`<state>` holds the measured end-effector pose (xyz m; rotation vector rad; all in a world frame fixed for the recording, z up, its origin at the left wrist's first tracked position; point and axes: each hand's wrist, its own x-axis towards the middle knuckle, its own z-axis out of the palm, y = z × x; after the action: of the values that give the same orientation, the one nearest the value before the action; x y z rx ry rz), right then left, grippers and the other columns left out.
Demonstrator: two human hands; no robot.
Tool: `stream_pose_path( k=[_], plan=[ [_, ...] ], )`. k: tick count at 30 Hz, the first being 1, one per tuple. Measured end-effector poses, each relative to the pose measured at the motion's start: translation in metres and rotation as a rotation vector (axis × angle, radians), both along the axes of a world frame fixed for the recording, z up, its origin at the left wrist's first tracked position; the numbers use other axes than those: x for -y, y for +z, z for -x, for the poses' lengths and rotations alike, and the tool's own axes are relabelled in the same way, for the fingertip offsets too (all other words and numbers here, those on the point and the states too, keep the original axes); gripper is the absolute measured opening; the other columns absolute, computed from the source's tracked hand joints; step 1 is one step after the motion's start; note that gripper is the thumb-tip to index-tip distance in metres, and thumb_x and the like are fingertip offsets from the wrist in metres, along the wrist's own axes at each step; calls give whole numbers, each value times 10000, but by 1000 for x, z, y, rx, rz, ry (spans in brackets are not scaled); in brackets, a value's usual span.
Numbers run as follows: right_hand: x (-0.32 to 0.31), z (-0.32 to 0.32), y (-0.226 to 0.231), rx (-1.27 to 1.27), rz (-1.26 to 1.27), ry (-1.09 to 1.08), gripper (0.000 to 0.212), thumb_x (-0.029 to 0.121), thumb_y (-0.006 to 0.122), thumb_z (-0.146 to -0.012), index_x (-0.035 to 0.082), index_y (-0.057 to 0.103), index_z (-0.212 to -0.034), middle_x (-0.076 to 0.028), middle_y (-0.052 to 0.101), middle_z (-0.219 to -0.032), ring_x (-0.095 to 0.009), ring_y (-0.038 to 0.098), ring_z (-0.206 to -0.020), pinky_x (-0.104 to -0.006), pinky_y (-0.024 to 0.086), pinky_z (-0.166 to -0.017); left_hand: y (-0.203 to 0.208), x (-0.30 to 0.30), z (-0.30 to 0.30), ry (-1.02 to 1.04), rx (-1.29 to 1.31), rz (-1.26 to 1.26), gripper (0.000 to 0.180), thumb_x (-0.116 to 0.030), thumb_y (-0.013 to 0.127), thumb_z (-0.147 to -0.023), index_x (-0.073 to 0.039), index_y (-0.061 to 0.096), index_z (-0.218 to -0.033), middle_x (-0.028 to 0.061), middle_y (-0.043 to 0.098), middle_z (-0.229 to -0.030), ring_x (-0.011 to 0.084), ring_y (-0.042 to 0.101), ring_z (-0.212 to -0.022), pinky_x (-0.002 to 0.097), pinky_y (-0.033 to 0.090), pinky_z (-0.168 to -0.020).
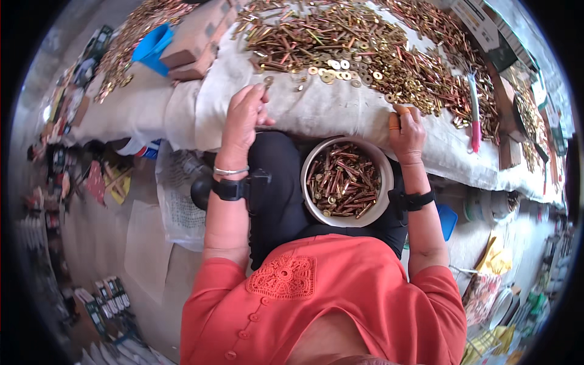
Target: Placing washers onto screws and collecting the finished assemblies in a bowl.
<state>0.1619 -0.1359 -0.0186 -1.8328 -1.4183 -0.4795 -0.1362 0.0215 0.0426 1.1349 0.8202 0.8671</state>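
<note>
My left hand (242,118) is raised at the cloth-covered table edge, thumb and fingers pinched together. A small brass-coloured metal part (267,81) shows at its fingertips; its exact kind is too small to tell. My right hand (406,134), with orange bands on its fingers, is curled closed at the near edge of the washer heap, and what lies inside it is hidden. Between my legs rests a round, pale bucket (389,182) holding many bolts (344,179). Beyond my hands spreads a pile of long bolts (304,39), with loose washers (356,83) along its near side.
Left of the pile stand a cardboard box (193,45) and a blue plastic container (152,48). A pink-and-white stick-like object (475,115) lies at right beside more bolts. Pale cloth (328,109) drapes over the table edge. A clear plastic bag (180,194) is on the floor.
</note>
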Motion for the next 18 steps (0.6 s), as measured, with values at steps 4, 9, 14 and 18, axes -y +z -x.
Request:
stream_pose_path(
  k=[4, 9, 14, 18],
  plan=[
    [-7, 11, 6, -104, -16, 45, 209, 85, 619, -817, 85, 635, -1026, -111, 612, -904, -284, 632, -749, -363, 517, -647, -21, -7, 53, 117, -225, -133, 289, -298, 507, -935, -54, 539, -784, -35, 429, -632, 53, 414, -493, 229, 443, -511],
    [-18, 98, 45, -373, 156, 589, 264, 88, 602, -799, 60, 623, -1060, -172, 610, -954, -368, 619, -791, -421, 503, -705, -53, -13, 72, 135, -406, -180, 298, -294, 492, -927, -56, 547, -756, -11, 499, -668, 80, 471, -530, 227, 389, -527],
    [-41, 126, 9, -185, 376, 712, 262, 105, 528, -809, 83, 616, -1055, -162, 600, -927, -358, 606, -868, -442, 489, -764, -62, -14, 76, 91, -401, -117, 283, -295, 501, -919, -72, 556, -754, -11, 512, -663, 79, 490, -561, 237, 398, -550],
    [-36, 129, 7, -167, 396, 634, 256, 97, 513, -795, 97, 607, -1033, -147, 593, -955, -345, 608, -889, -451, 490, -763, -75, -6, 86, 116, -315, -15, 277, -312, 532, -916, -76, 560, -773, -21, 492, -620, 77, 482, -560, 233, 379, -543]
  ],
)
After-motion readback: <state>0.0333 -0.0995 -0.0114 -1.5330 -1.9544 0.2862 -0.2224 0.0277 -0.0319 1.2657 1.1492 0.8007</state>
